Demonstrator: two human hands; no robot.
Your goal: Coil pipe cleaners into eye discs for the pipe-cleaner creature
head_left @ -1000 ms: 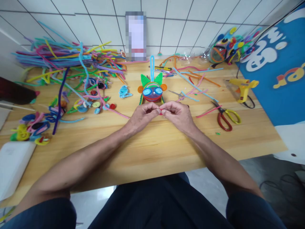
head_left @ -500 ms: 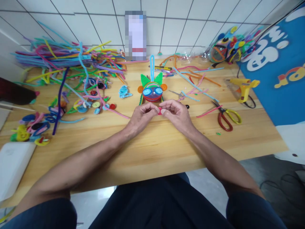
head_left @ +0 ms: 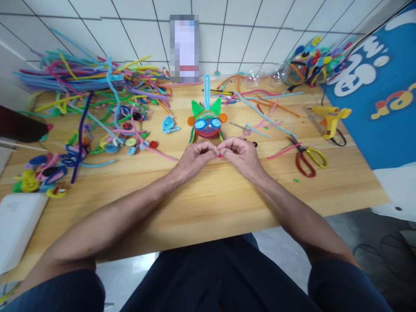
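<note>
My left hand (head_left: pixel 195 158) and my right hand (head_left: pixel 239 155) meet at the middle of the wooden table (head_left: pixel 201 203), fingers curled and pinched together on a small red pipe-cleaner piece (head_left: pixel 220 153) between them. Most of that piece is hidden by my fingertips. Just beyond my hands stands a colourful pipe-cleaner animal face (head_left: pixel 207 122) with green ears, blue round eyes, orange side coils and a tall blue loop on top.
A big heap of loose pipe cleaners (head_left: pixel 87 82) fills the back left. Coiled bits (head_left: pixel 48 173) lie at the left, a white box (head_left: pixel 16 225) at the near left. Red-and-yellow scissors (head_left: pixel 307 158) and a yellow glue gun (head_left: pixel 331 119) lie right.
My hands stay pinched together over the red piece, with only small finger shifts. Half a second ago more of the red piece showed between them.
</note>
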